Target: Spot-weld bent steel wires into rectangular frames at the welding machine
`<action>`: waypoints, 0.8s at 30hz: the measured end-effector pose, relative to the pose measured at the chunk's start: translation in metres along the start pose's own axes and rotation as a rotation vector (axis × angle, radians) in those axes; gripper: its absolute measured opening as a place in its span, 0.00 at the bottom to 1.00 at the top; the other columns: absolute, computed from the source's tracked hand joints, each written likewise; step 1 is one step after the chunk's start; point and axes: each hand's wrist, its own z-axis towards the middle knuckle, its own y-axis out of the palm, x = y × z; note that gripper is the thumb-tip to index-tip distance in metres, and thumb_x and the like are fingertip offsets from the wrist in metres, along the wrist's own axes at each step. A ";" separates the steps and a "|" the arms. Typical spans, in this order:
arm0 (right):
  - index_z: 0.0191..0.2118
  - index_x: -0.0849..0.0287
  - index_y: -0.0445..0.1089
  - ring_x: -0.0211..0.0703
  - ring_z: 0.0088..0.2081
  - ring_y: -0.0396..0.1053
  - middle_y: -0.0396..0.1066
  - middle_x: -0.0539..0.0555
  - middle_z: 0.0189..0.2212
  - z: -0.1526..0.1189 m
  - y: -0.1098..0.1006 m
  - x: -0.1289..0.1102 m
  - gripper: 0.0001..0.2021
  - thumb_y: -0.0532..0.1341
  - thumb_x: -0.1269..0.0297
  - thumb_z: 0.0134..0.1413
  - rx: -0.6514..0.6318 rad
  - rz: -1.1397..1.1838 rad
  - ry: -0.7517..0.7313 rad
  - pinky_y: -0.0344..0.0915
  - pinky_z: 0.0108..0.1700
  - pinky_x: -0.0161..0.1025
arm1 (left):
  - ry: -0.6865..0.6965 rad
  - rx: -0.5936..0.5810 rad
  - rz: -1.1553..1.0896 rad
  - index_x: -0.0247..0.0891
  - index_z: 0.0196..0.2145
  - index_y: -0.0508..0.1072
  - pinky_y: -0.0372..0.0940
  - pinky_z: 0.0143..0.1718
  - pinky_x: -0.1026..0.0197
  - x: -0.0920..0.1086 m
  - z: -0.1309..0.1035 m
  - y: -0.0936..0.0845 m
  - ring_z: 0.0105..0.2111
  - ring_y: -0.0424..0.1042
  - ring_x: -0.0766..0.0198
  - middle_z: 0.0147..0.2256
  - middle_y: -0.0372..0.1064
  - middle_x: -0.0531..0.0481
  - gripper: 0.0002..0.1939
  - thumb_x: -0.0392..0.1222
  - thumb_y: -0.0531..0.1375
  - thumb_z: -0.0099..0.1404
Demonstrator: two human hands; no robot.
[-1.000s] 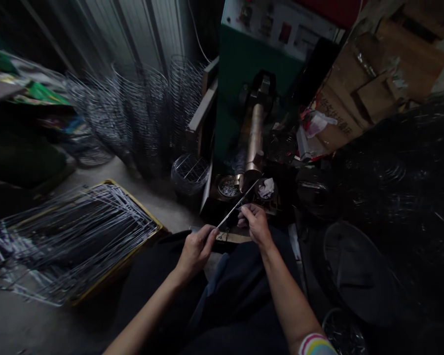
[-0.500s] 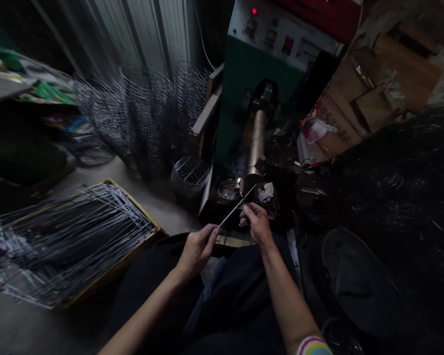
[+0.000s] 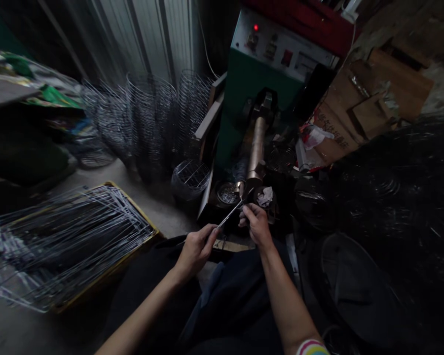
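Note:
My left hand is closed round a thin metal rod, which slants up and away to the right. The rod's far end lies at the copper-coloured electrode tip of a green spot welder; whether they touch I cannot tell. Close beside that end, my right hand is closed in a pinch. Whatever sits between its fingertips is too small and dark to name. Just behind the rod's end stands a round dish of small metal pieces. A crumpled white rag lies right of the tip.
On the left floor, a yellow-edged crate holds many metal rods. Stacked wire baskets stand behind it, and a round wire basket is nearer the welder. Cardboard boxes lean at the right, above a dark pile of wirework.
The rod's far end has drawn back from beyond the electrode tip to right at it. Both hands stay nearly in place. The view has tilted up slightly.

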 end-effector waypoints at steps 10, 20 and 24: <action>0.30 0.61 0.71 0.30 0.17 0.65 0.69 0.46 0.20 0.008 0.000 0.001 0.19 0.72 0.50 0.43 0.013 0.053 0.046 0.68 0.18 0.28 | 0.035 0.024 0.031 0.35 0.33 0.74 0.56 0.25 0.67 0.003 0.010 0.000 0.21 0.62 0.69 0.22 0.64 0.54 0.16 0.47 0.52 0.71; 0.29 0.61 0.69 0.30 0.16 0.65 0.70 0.46 0.20 0.005 0.001 -0.001 0.21 0.73 0.48 0.41 0.019 0.078 0.052 0.68 0.17 0.27 | 0.060 0.034 0.055 0.36 0.33 0.73 0.58 0.28 0.66 0.004 0.007 0.002 0.24 0.66 0.67 0.25 0.69 0.52 0.15 0.46 0.52 0.72; 0.29 0.61 0.69 0.29 0.16 0.65 0.69 0.45 0.20 0.004 -0.001 0.001 0.21 0.73 0.48 0.42 0.033 0.053 0.020 0.67 0.18 0.27 | 0.063 0.049 0.082 0.36 0.32 0.72 0.56 0.26 0.65 0.000 0.010 0.005 0.22 0.63 0.67 0.23 0.66 0.52 0.15 0.46 0.52 0.72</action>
